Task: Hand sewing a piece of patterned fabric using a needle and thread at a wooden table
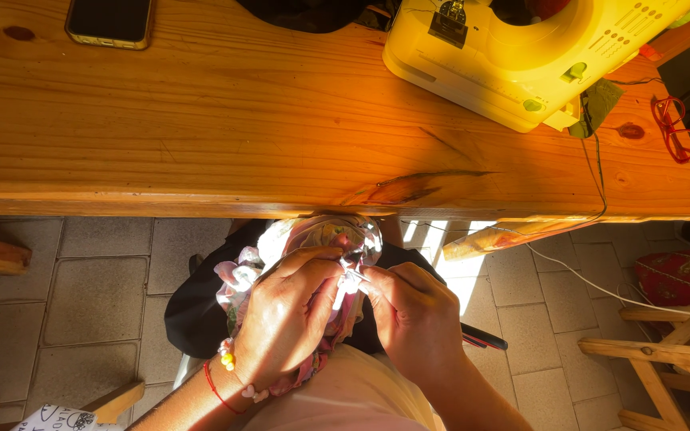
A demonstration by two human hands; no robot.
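Your left hand (pixel 285 315) bunches the pink patterned fabric (pixel 313 239) in your lap; your right hand (pixel 413 315) pinches a small white piece (pixel 350 279) at your left fingertips. Most fabric hangs gathered beneath them; finished stitching isn't discernible.

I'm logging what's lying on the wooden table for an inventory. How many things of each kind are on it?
Sewing machine, yellow: 1
Phone, dark screen: 1
Glasses, red frame: 1
Dark cloth at the far edge: 1
Total: 4

The floral fabric held in the left hand and right hand sits below the table, so it isn't counted.
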